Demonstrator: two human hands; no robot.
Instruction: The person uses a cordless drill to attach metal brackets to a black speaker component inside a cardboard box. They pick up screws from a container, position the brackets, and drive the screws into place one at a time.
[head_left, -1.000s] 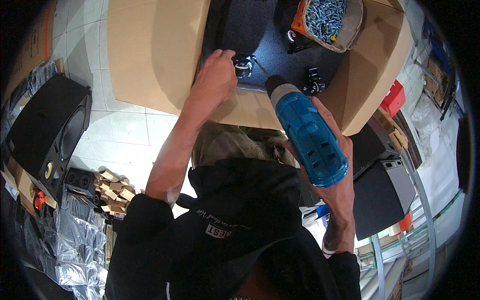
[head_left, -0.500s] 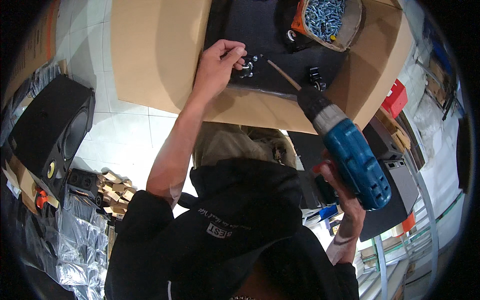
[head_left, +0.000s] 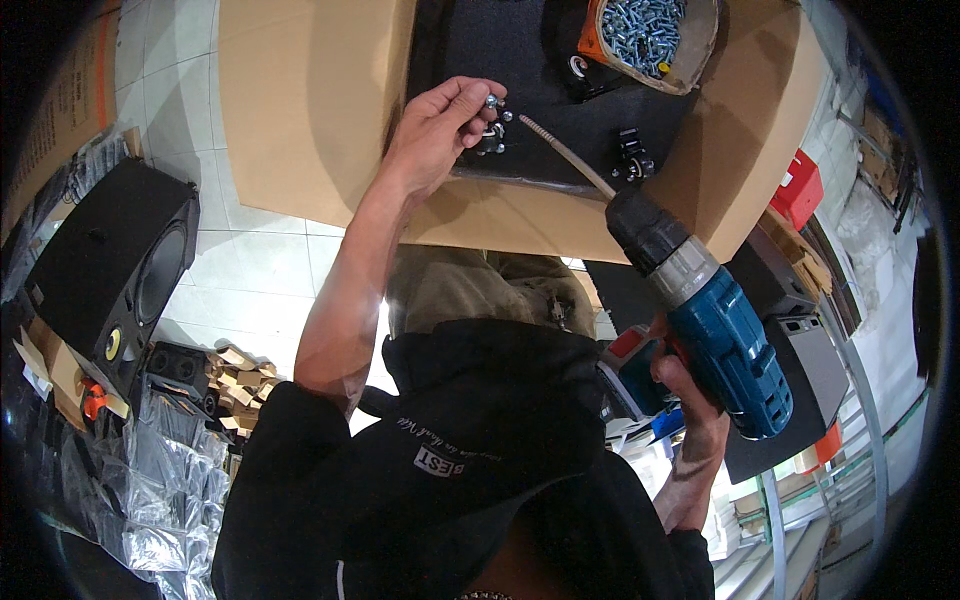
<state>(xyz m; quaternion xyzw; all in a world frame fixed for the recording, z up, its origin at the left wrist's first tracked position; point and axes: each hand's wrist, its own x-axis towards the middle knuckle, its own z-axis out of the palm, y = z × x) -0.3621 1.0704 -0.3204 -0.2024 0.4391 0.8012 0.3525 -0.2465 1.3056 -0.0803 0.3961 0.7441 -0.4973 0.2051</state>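
Note:
My left hand (head_left: 428,135) pinches a small shiny screw (head_left: 493,102) between thumb and fingers. Just below the fingertips sits a black caster (head_left: 492,140) with bright screw heads, on a black panel (head_left: 470,50). My right hand (head_left: 690,390) is wrapped round the handle of a blue cordless drill (head_left: 735,345). The drill's long bit (head_left: 565,152) points up and left, its tip a short way right of the pinched screw and not touching it. A second caster (head_left: 632,155) stands on the panel near the chuck, and a similar black-and-white caster (head_left: 580,68) is farther back.
An open cardboard box (head_left: 310,110) surrounds the panel. An orange-sided container (head_left: 598,35) full of screws stands at its far right. Black speakers (head_left: 115,260) and plastic-wrapped goods (head_left: 165,470) are on the left. A red box (head_left: 797,185) and metal rails (head_left: 865,420) are on the right.
The drill has moved a little right and toward me, its bit still aimed at the caster area. My left hand has turned slightly upward, bringing the screw into plain sight.

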